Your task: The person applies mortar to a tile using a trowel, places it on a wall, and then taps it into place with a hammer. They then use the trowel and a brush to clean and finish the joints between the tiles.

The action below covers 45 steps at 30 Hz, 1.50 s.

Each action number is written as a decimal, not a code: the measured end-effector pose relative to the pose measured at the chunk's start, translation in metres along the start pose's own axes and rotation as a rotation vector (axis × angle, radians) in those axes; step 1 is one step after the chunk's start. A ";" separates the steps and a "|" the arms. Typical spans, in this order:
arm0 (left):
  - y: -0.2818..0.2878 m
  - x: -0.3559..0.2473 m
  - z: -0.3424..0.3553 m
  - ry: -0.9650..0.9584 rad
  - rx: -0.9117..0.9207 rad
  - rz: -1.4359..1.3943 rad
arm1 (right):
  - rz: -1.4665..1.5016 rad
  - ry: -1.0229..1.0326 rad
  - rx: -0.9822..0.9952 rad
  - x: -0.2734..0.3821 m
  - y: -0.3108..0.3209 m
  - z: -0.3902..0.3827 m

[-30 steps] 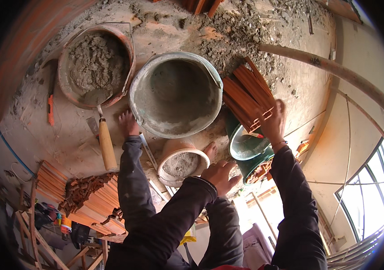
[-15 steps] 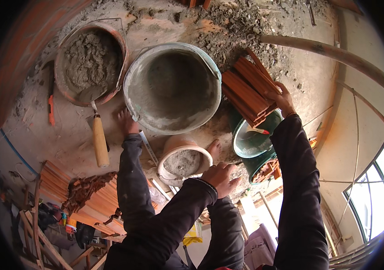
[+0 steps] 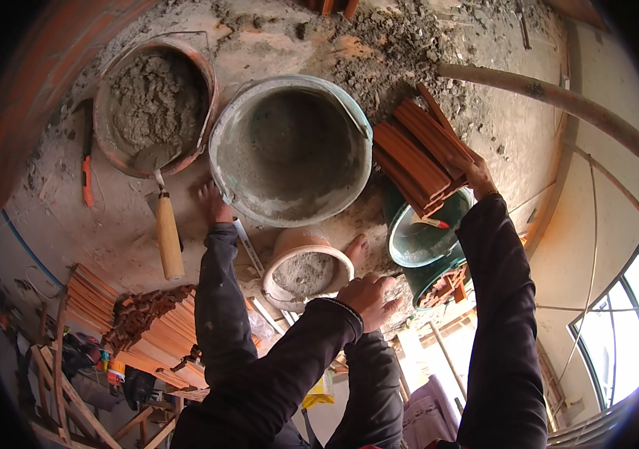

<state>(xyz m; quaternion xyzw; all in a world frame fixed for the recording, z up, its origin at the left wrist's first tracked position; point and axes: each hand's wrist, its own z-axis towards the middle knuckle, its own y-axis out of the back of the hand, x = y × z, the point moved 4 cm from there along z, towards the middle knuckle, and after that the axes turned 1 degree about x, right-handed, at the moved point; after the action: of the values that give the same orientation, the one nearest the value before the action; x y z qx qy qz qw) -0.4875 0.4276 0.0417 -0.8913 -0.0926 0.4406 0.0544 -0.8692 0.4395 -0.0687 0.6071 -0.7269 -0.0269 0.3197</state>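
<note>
My right hand point(image 3: 478, 176) is closed around the near right corner of several terracotta strips point(image 3: 414, 156), long ribbed clay pieces stacked beside a large bucket. A hammer-like tool with an orange grip point(image 3: 87, 179) lies farther left. My left hand point(image 3: 368, 299) rests over my bent knee, its fingers loosely curled with nothing visible in them. Just left of it stands a small pale bucket point(image 3: 274, 278) holding grey dry-looking powder. The large bucket point(image 3: 218, 161) has wet grey residue inside. A wooden-handled trowel point(image 3: 170, 238) leans on a bucket of mortar point(image 3: 156, 105).
Below the strips is a green bucket point(image 3: 411, 251) with a red-tipped brush point(image 3: 434, 222) across it; another bucket of broken clay pieces point(image 3: 447, 288) adjoins it. More terracotta strips point(image 3: 159, 329) lie lower left. A curved pole point(image 3: 551, 93) crosses the right. Loose rubble point(image 3: 390, 56) covers the far floor.
The view has shifted slightly. My right hand stays at the terracotta strips' corner, and my left hand stays on the knee.
</note>
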 end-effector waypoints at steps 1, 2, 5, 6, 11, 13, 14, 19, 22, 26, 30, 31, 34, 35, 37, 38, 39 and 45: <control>0.001 0.000 0.001 0.004 0.010 -0.004 | -0.029 0.012 0.000 0.001 0.002 0.001; 0.004 -0.002 0.002 0.013 0.021 -0.009 | -0.056 0.022 0.003 0.002 0.001 0.000; 0.011 -0.003 0.001 0.042 0.033 -0.020 | -0.024 0.028 -0.014 0.005 0.003 0.000; 0.011 -0.004 0.001 0.050 0.035 -0.022 | -0.024 0.040 -0.020 0.005 0.004 -0.002; 0.015 -0.006 0.001 0.029 0.022 -0.036 | -0.093 0.029 -0.043 0.006 0.015 0.002; 0.016 -0.003 0.003 0.021 0.033 -0.037 | 0.031 0.056 -0.073 0.005 0.020 0.003; 0.014 -0.004 0.003 0.023 0.028 -0.036 | 0.093 0.069 -0.078 0.008 0.022 0.004; 0.010 -0.005 0.006 0.037 0.023 -0.028 | 0.014 0.133 -0.071 0.015 0.011 0.000; 0.010 -0.002 0.007 0.012 -0.003 -0.025 | -0.044 0.077 -0.049 0.023 0.008 -0.004; 0.010 -0.003 0.005 0.011 0.007 -0.018 | 0.017 0.019 -0.138 -0.015 0.036 0.016; 0.009 -0.001 0.007 0.010 -0.009 -0.016 | 0.130 -0.075 -0.184 -0.016 0.033 0.019; 0.009 -0.001 0.006 0.017 -0.006 -0.015 | 0.091 -0.095 -0.187 -0.015 0.033 0.019; 0.009 -0.001 0.004 0.035 -0.008 -0.013 | 0.106 -0.063 -0.195 -0.007 0.039 0.016; 0.010 -0.002 0.005 0.047 0.004 -0.017 | 0.158 -0.097 -0.204 -0.011 0.043 0.015; 0.009 -0.003 0.008 0.039 0.015 -0.025 | 0.260 -0.161 -0.220 -0.018 0.049 0.012; 0.009 -0.003 0.007 0.024 0.014 -0.022 | 0.289 -0.174 -0.209 -0.022 0.051 0.012; 0.009 -0.004 0.006 0.009 0.013 -0.018 | 0.317 -0.188 -0.199 -0.026 0.054 0.012; 0.011 -0.004 0.004 0.005 0.000 0.000 | 0.492 -0.302 -0.122 -0.018 0.029 -0.007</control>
<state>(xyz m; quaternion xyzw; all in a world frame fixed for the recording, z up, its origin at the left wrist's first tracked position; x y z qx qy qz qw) -0.4922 0.4160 0.0405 -0.8923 -0.0925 0.4385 0.0547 -0.8899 0.4661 -0.0585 0.3815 -0.8887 -0.0825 0.2407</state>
